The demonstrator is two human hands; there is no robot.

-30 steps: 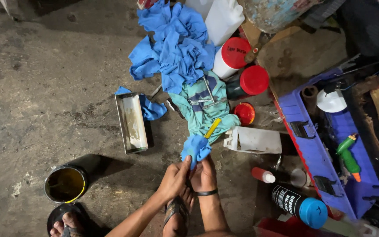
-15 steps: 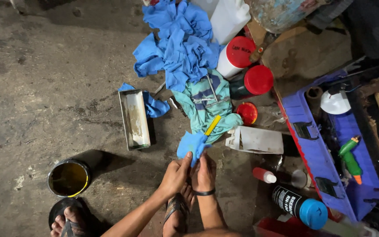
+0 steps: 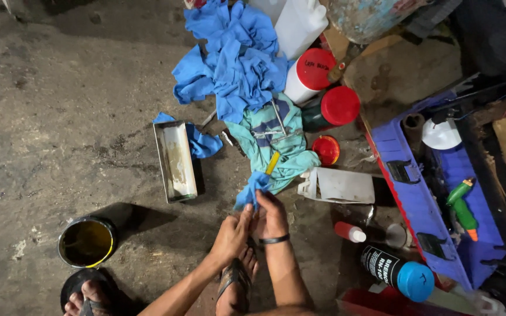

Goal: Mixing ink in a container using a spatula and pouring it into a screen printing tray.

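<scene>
I see a blue rag (image 3: 252, 188), a teal striped cloth (image 3: 276, 140), red lids (image 3: 339, 105), a yellow-rimmed black can (image 3: 86, 241) and a purple tray (image 3: 408, 193).

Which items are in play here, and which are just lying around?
In hand:
left hand, right hand, both on the blue rag.

Lying about:
metal tray, paint can, rag pile, red-capped bottles, white jug, spray can, blue toolbox.

Likely workshop: grimy concrete floor (image 3: 60, 117), blue toolbox (image 3: 417, 199).
</scene>
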